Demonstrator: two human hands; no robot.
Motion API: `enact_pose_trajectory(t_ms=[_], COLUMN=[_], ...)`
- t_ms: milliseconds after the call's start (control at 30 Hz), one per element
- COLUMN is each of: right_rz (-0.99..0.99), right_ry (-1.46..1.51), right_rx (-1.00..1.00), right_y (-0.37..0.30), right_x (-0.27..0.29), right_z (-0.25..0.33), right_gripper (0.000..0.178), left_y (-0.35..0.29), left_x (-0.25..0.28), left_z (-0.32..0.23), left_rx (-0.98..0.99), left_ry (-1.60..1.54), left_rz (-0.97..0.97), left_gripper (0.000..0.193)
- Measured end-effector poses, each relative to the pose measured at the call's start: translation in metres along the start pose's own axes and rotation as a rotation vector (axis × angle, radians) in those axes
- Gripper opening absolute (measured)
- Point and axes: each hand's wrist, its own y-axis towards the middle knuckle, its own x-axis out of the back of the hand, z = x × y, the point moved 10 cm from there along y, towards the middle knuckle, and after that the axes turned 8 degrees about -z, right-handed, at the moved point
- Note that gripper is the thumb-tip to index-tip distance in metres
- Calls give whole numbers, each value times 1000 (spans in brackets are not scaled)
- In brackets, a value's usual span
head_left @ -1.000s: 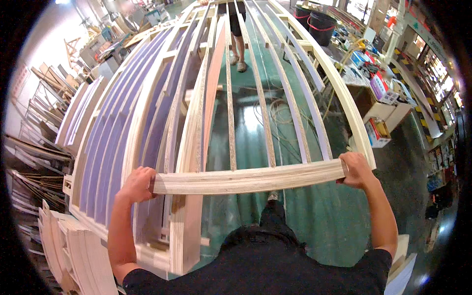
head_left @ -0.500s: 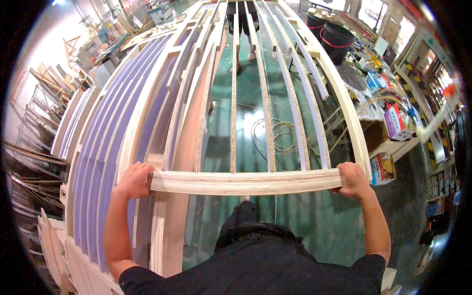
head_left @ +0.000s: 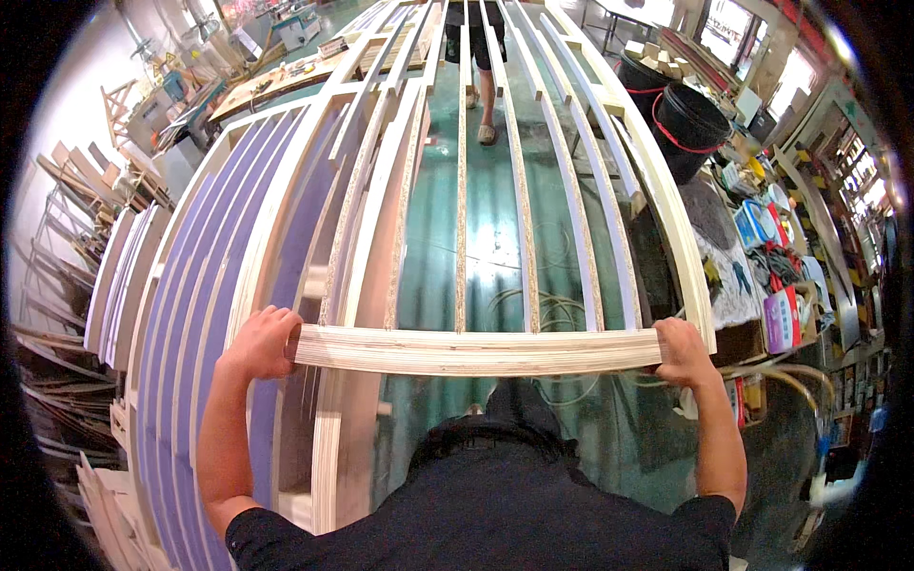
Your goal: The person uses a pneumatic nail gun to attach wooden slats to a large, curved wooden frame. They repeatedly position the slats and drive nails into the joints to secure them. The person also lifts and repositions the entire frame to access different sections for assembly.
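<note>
A long wooden frame (head_left: 476, 352) with several lengthwise slats (head_left: 528, 238) stretches away from me, held up over the green floor. At the left end of its near crosspiece, my left hand (head_left: 263, 344) is closed round the corner. My right hand (head_left: 683, 352) grips the right end the same way. The fingertips are partly hidden behind the wood. Beyond the slats, at the far end, stands another person (head_left: 484, 71), seen mainly as dark shorts and legs; that person's hands do not show.
Left of me lies another slatted frame (head_left: 176, 381) with purple-toned panels. Boards (head_left: 71, 190) lean along the left wall. To the right are black buckets (head_left: 692, 124) with red rims and a cluttered bench (head_left: 709, 224). A coiled hose (head_left: 562, 309) lies on the floor below the frame.
The surroundings have shifted toward me: buckets, bench and hose sit lower in view. The far person's legs have changed stance. Both my hands keep their hold on the frame.
</note>
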Motion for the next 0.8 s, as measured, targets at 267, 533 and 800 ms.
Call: enact_pose_trajectory(t_ms=[267, 533, 800], right_rz=[16, 21, 47], right_ry=[9, 17, -18], right_rx=[-15, -40, -42], right_y=[193, 367, 570], right_x=[-28, -41, -69], right_z=[-99, -196, -289], right_gripper=[69, 68, 67], left_y=[204, 405, 618], left_x=[32, 76, 106], left_z=[46, 85, 147], left_rx=[12, -2, -23], left_ry=[-40, -64, -96], left_rz=[-34, -57, -67], left_gripper=[52, 54, 53])
